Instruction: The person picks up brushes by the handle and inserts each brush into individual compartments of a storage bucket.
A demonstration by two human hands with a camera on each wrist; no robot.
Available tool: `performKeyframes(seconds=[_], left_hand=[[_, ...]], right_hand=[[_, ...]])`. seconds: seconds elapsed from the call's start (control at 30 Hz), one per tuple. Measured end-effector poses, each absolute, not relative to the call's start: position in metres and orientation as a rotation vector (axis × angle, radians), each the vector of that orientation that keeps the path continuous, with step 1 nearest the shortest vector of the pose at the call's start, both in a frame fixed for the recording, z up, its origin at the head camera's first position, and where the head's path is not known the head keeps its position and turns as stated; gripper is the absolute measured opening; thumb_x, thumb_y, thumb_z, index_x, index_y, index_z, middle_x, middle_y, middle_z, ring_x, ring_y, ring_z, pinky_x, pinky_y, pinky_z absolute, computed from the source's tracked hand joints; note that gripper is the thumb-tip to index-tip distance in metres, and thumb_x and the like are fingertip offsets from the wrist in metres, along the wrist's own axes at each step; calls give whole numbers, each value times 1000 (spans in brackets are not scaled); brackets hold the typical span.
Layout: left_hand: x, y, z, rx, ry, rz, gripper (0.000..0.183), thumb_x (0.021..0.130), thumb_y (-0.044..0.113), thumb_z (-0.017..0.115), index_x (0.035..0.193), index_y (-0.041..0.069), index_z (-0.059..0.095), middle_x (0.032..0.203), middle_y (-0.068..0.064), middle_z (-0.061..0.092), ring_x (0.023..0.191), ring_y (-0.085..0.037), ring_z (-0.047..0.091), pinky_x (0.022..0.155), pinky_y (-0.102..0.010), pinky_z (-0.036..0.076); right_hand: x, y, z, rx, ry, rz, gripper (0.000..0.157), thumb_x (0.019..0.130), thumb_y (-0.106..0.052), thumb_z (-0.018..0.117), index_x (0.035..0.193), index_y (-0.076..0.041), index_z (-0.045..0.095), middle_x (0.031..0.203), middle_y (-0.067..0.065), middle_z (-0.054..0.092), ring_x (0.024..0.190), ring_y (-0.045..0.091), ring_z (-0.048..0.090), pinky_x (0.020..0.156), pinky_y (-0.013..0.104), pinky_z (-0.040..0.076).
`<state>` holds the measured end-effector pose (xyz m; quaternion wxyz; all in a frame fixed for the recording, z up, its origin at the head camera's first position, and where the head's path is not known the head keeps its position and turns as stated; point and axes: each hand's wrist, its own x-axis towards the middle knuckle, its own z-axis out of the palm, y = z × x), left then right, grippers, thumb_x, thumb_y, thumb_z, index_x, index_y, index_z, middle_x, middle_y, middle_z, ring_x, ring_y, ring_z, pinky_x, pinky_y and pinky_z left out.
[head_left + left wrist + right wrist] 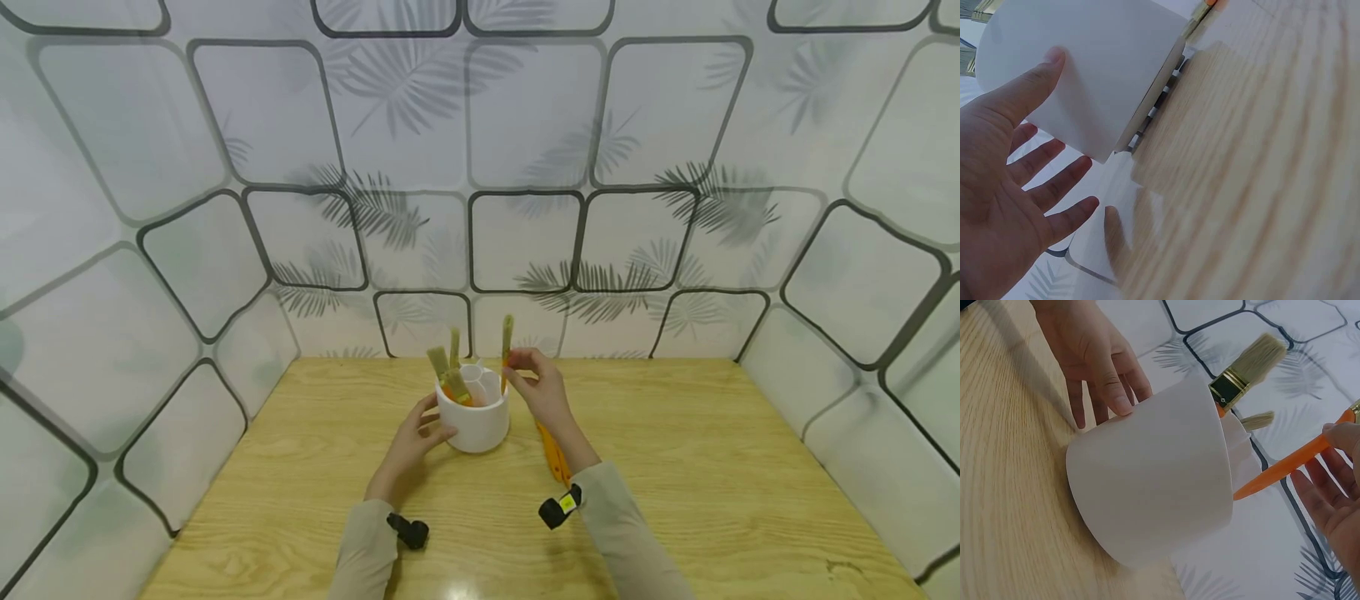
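Note:
On the wooden table stands a white round holder point(472, 429) with inner compartments; several paintbrushes point(437, 362) stand in it, bristles up. My left hand point(412, 442) rests at its left side, the thumb point(1054, 59) touching the outer wall and the other fingers loosely extended beside it. Between the thumb and fingers of my right hand point(542, 385) is a paintbrush point(1291, 462) with an orange handle, bristles up. Its handle tip is at the holder's right rim, overlapping the opening in the head view.
Orange handles point(553, 454) lie on the table point(712, 500) right of the holder, partly hidden under my right forearm. A patterned wall point(525, 242) rises behind the table and along both sides. Each wrist wears a black camera point(408, 531).

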<state>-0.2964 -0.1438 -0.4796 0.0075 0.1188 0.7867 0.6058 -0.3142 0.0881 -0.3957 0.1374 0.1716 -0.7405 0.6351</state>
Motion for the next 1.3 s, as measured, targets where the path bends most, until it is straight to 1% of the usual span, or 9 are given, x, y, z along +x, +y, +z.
performKeyframes(seconds=[0.17, 0.27, 0.5, 0.57, 0.77, 0.87, 1.0, 1.17, 1.3], left_hand=[[-296, -144, -480, 382, 2460, 1893, 68, 84, 13, 69, 143, 9, 33, 144, -18, 36, 125, -44, 40, 97, -54, 43], [-296, -144, -480, 383, 2468, 1885, 68, 84, 14, 69, 143, 9, 33, 144, -17, 35, 125, -44, 40, 98, -54, 42], [-296, -144, -481, 392, 2466, 1886, 68, 84, 15, 69, 142, 9, 34, 144, -16, 36, 125, -43, 40, 100, -57, 39], [-297, -144, -482, 394, 2463, 1895, 68, 84, 15, 69, 142, 9, 34, 144, -16, 36, 125, -42, 41, 101, -57, 37], [-307, -145, -498, 385, 2488, 1914, 68, 84, 17, 70, 142, 12, 34, 144, -14, 36, 125, -39, 42, 103, -57, 34], [-312, -147, -507, 359, 2494, 1902, 71, 82, 24, 71, 142, 17, 34, 144, -10, 37, 125, -35, 43, 103, -54, 36], [-316, -149, -512, 342, 2490, 1889, 73, 81, 29, 72, 142, 20, 34, 145, -7, 37, 126, -33, 43, 102, -52, 39], [-315, -149, -511, 359, 2493, 1882, 71, 83, 25, 71, 143, 18, 33, 145, -11, 35, 126, -37, 42, 99, -54, 41], [-310, -147, -502, 391, 2476, 1888, 71, 84, 18, 69, 144, 11, 31, 146, -16, 33, 126, -42, 40, 99, -56, 40]], right_hand=[[-314, 85, -396, 524, -2151, 1827, 24, 85, 1, 64, 107, 7, 58, 104, 23, 61, 99, 34, 59, 73, 19, 54], [-314, 83, -397, 540, -2166, 1812, 23, 85, 2, 64, 106, 6, 58, 105, 23, 61, 100, 35, 59, 73, 21, 54], [-312, 80, -398, 562, -2181, 1786, 22, 85, 1, 64, 106, 7, 59, 105, 22, 62, 99, 35, 60, 78, 39, 56], [-311, 79, -399, 568, -2190, 1777, 21, 85, 0, 64, 105, 6, 59, 104, 22, 62, 99, 35, 60, 79, 41, 55], [-309, 78, -401, 585, -2216, 1726, 20, 86, -1, 63, 105, 6, 60, 103, 21, 63, 97, 34, 61, 78, 41, 55], [-310, 78, -403, 592, -2221, 1706, 20, 86, -1, 63, 105, 6, 60, 103, 20, 63, 97, 33, 61, 79, 41, 55], [-310, 78, -405, 608, -2215, 1700, 20, 86, 0, 63, 105, 6, 59, 103, 21, 62, 97, 34, 61, 80, 43, 55], [-310, 78, -407, 633, -2198, 1714, 21, 86, 1, 63, 106, 6, 59, 104, 22, 62, 97, 35, 61, 81, 47, 54], [-310, 78, -409, 634, -2189, 1722, 22, 85, 2, 63, 106, 6, 59, 104, 22, 62, 97, 36, 61, 81, 49, 54]])
